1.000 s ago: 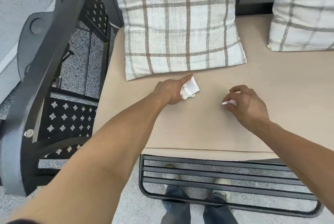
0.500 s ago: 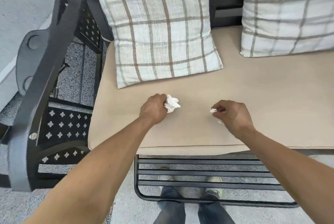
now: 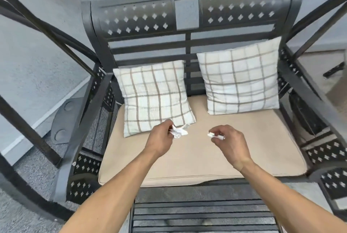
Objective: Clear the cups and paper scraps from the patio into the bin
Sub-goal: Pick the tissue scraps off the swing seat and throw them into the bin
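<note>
The left hand [image 3: 159, 139] has its grip clenched on a crumpled paper scrap [image 3: 178, 131], raised over the tan seat cushion [image 3: 187, 157] just before the left plaid pillow [image 3: 152, 97]. The right hand [image 3: 230, 140] pinches a smaller paper scrap [image 3: 211, 135] nearby, also above the cushion.

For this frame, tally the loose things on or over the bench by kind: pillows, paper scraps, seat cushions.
White plaid throw pillows: 2 (left, right)
Crumpled white paper scraps: 2 (larger in the left hand, smaller in the right hand)
Tan fabric seat cushion: 1
Total: 5
</note>
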A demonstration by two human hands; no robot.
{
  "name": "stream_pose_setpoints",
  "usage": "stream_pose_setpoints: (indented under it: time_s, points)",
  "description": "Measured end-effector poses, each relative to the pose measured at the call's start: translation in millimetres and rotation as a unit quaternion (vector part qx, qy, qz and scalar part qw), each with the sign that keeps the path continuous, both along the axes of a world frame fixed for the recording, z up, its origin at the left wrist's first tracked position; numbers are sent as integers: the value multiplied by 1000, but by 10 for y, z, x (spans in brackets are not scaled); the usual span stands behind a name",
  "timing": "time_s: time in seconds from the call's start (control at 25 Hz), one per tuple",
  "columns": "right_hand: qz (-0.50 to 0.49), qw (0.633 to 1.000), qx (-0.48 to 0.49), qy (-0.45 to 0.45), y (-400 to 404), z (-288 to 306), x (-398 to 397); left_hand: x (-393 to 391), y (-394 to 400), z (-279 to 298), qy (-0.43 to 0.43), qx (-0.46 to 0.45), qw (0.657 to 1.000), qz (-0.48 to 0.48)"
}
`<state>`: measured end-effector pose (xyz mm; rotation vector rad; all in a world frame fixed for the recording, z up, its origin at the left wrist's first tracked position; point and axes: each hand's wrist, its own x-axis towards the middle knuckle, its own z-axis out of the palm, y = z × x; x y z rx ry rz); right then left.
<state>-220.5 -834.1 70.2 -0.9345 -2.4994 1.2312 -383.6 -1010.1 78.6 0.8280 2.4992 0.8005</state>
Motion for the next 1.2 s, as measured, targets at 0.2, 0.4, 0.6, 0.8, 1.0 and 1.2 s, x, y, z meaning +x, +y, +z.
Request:
stream_pose_setpoints:
  time_s: [0.2,0.4,0.6,0.8,1.0,1.2]
  points:
    - [-49,997,54,23,239,645,579,426,339,611,16,63,997,-44]
    - [-120,985,119,22,362,962,1158,832,697,908,53,67,985,-149]
    - [-201,967,159,-11,160,1063,1808,1215,947,947,12,115,965,-234]
    - [-299,934,185,-56,-263,1116,2549,1743,1090,920,-24,157,934,-320]
    - [-393,898,177,-88,-602,1185,3333,2507,1238,947,-85,184,899,-388]
    - [-463,863,181,-90,-781,1308,4159,3290,1490,1036,-104,182,875,-438]
